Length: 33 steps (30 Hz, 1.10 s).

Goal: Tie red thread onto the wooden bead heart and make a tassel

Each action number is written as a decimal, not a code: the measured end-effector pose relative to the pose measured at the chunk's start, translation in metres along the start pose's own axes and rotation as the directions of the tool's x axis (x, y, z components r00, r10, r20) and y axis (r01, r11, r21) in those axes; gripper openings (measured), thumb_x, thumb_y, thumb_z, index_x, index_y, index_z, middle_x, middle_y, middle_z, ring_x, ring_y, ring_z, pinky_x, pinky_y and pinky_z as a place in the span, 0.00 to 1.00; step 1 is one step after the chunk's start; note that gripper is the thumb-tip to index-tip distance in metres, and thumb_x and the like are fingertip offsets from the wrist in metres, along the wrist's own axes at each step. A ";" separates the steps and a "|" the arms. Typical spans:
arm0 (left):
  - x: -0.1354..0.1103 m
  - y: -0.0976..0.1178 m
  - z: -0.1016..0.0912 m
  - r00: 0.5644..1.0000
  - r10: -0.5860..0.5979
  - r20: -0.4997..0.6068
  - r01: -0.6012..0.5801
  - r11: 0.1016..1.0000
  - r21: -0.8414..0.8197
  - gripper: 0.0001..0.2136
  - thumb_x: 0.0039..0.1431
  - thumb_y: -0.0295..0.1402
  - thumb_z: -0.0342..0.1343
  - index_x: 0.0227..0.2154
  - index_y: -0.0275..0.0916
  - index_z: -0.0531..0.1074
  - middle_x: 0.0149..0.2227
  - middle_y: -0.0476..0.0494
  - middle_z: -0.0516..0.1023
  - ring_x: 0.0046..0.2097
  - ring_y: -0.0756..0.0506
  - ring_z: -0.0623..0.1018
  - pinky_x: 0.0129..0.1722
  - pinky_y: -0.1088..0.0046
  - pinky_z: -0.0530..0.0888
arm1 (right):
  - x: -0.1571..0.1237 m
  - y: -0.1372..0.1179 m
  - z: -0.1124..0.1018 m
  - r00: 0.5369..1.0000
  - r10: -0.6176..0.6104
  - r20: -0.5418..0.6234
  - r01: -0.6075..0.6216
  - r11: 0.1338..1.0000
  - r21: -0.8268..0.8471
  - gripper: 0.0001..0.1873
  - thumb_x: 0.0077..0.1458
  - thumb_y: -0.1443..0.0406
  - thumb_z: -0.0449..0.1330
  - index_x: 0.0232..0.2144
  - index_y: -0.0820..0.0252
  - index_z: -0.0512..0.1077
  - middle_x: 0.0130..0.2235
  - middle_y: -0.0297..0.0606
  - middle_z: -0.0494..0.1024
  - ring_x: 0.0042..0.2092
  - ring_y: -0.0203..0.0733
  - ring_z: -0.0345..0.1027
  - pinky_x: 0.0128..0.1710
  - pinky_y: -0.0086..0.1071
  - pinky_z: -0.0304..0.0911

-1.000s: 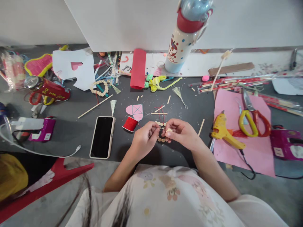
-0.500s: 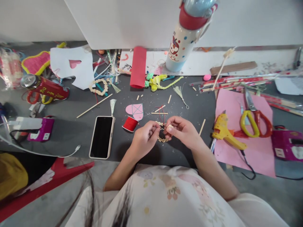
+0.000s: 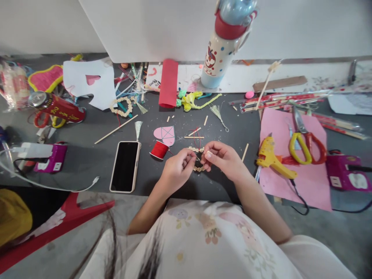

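Observation:
My left hand [image 3: 179, 167] is closed in a pinch, its fingertips at one end of a thin light strand or sliver too fine to name. Facing it, my right hand [image 3: 222, 159] pinches a small pale piece between thumb and finger. Below and between both hands lies a ring of small wooden pieces [image 3: 199, 169] on the dark table, partly covered by the fingers. Red thread [image 3: 199, 144] runs up from the ring towards two thin sticks [image 3: 194, 137]. A red thread spool [image 3: 159, 150] rests left of the hands, beside a pink paper shape [image 3: 167, 135].
A phone [image 3: 125, 166] lies at left, near a drink can [image 3: 59, 106]. A tall bottle [image 3: 222, 50] stands at the back. On pink paper [image 3: 315, 190] at right are a yellow glue gun [image 3: 271, 157] and scissors [image 3: 305, 145]. Another wooden ring [image 3: 121, 107] lies back left.
The view has shifted slightly, so the bottle and right-hand items sit further left. My hands stay close together over the ring, and the thin strand between them shows more plainly.

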State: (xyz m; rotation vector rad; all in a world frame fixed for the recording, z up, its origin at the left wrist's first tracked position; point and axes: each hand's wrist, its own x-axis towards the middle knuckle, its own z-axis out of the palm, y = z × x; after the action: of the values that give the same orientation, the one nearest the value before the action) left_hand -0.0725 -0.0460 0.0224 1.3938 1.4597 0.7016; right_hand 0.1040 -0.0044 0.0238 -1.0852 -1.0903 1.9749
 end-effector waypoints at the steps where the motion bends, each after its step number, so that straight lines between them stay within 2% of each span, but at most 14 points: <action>1: 0.000 0.000 0.000 1.000 -0.001 0.004 0.001 1.000 0.004 0.06 0.63 0.37 0.50 0.36 0.40 0.67 0.23 0.54 0.68 0.23 0.54 0.68 0.25 0.80 0.64 | 0.000 0.000 0.000 1.000 -0.004 -0.006 0.004 1.000 -0.002 0.19 0.48 0.53 0.68 0.30 0.59 0.67 0.25 0.32 0.76 0.24 0.31 0.70 0.24 0.26 0.69; 13: -0.010 -0.001 0.000 0.999 0.020 0.050 -0.022 0.999 0.042 0.06 0.63 0.36 0.49 0.36 0.40 0.67 0.24 0.54 0.70 0.23 0.54 0.69 0.26 0.79 0.66 | -0.006 0.004 0.002 0.999 -0.008 -0.042 0.007 0.999 -0.036 0.19 0.48 0.52 0.68 0.30 0.59 0.67 0.25 0.31 0.76 0.24 0.31 0.70 0.24 0.27 0.68; 21: -0.014 -0.002 0.000 0.998 0.020 0.063 -0.023 0.998 0.060 0.07 0.63 0.37 0.49 0.36 0.40 0.68 0.23 0.53 0.71 0.23 0.53 0.70 0.25 0.79 0.66 | -0.007 0.010 0.003 0.997 -0.028 -0.067 0.020 0.994 -0.110 0.18 0.48 0.52 0.67 0.31 0.58 0.67 0.26 0.30 0.75 0.24 0.32 0.70 0.25 0.28 0.68; 27: -0.018 -0.004 -0.001 0.998 0.026 0.064 -0.032 0.995 0.093 0.07 0.64 0.37 0.48 0.36 0.40 0.68 0.23 0.53 0.71 0.23 0.53 0.70 0.25 0.79 0.65 | -0.010 0.016 0.004 0.991 -0.091 -0.094 0.068 0.972 -0.223 0.16 0.51 0.54 0.66 0.32 0.58 0.68 0.26 0.30 0.74 0.24 0.32 0.69 0.26 0.29 0.68; 33: -0.024 -0.003 -0.002 0.998 0.040 0.056 -0.045 0.993 0.105 0.07 0.63 0.37 0.49 0.36 0.40 0.68 0.24 0.52 0.72 0.24 0.53 0.70 0.26 0.79 0.66 | -0.012 0.015 0.007 0.991 -0.091 -0.098 0.071 0.980 -0.188 0.17 0.49 0.53 0.66 0.31 0.58 0.68 0.25 0.30 0.74 0.25 0.33 0.69 0.26 0.29 0.68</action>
State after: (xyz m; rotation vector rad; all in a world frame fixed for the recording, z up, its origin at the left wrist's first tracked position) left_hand -0.0789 -0.0692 0.0261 1.5174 1.4459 0.6158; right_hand 0.1014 -0.0234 0.0173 -1.2078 -1.2584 1.7585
